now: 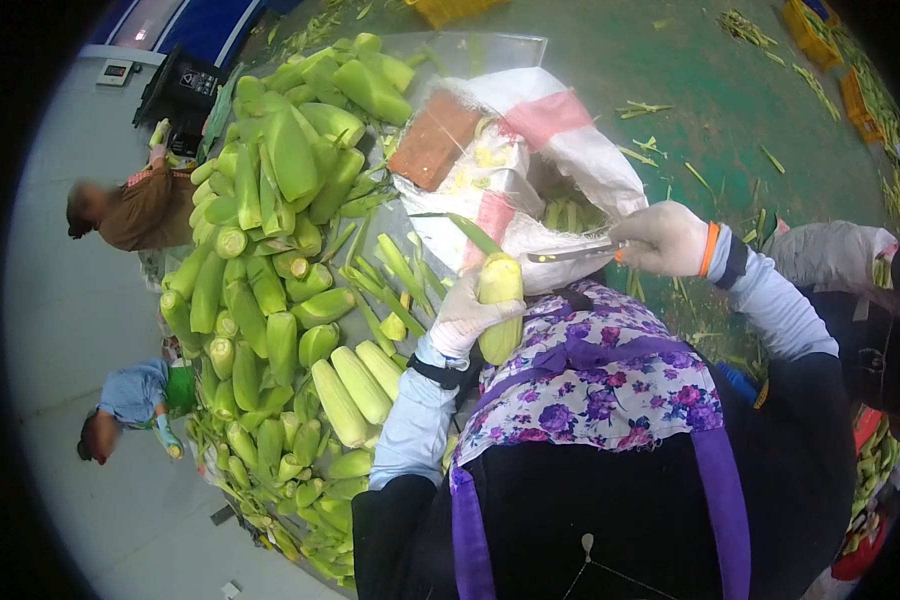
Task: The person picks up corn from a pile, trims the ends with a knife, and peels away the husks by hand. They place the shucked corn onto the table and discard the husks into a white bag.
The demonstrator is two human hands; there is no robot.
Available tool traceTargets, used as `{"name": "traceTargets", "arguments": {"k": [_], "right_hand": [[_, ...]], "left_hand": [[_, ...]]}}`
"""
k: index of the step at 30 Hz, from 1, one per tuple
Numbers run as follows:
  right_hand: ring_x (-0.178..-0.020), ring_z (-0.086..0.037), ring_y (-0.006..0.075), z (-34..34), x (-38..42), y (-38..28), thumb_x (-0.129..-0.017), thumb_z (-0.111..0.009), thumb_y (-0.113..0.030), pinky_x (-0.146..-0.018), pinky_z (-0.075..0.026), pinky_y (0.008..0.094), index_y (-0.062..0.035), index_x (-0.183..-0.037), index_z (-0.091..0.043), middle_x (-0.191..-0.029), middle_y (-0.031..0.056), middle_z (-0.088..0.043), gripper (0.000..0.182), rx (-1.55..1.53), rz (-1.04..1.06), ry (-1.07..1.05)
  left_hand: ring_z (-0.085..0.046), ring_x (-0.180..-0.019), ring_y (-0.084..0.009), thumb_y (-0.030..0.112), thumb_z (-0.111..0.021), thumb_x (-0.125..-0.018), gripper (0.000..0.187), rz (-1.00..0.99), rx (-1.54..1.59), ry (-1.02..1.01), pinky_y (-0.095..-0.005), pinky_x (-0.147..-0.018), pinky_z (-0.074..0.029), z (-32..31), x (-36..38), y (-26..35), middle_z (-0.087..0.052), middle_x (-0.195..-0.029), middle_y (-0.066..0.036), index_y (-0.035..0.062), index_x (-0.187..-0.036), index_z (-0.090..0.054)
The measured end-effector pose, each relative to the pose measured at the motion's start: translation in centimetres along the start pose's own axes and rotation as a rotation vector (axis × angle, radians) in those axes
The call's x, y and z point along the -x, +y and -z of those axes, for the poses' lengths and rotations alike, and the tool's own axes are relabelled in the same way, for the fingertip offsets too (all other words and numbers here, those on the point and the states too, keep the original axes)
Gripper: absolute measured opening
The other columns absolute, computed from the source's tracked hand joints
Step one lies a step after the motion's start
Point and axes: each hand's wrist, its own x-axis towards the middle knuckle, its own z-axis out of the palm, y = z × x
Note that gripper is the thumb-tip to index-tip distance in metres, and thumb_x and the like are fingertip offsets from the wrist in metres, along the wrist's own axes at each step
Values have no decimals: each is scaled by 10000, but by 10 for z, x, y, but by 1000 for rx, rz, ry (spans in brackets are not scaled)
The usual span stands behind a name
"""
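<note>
My left hand, in a white glove, is closed around an ear of corn with a strip of green husk sticking out from its upper end. My gloved right hand grips a knife; its blade points left toward the ear, with small yellow bits on it. Just beyond my hands lies an open white woven sack with pink stripes, with pale scraps on it and green pieces inside. Left of my left hand, several pale, mostly stripped ears lie side by side.
A large heap of corn in green husks covers the table on the left. A brick rests on the sack. Two people work across the heap, and another person is at right. Yellow crates and loose husks lie on the green floor.
</note>
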Motion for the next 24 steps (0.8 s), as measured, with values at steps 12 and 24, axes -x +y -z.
{"name": "traceTargets", "arguments": {"k": [12, 24], "right_hand": [[-793, -647, 363, -28, -28, -22, -832, -696, -241, -713, -504, 451, -41, -1119, -668, -853, 162, -662, 351, -105, 101, 65], [-813, -658, 366, -29, -38, -20, -907, -624, -354, -724, -517, 467, -92, -1102, -645, -831, 165, -653, 327, -45, 140, 37]], "left_hand": [[-600, -1058, -172, 160, -874, -738, 691, -90, -63, -91, -314, -952, -486, -17, -19, 28, -640, -1176, -63, 5, -1316, -529], [-626, -984, -161, 154, -836, -760, 554, -70, -52, -123, -322, -872, -514, -36, -34, 24, -668, -1085, -61, 8, -1231, -583]]}}
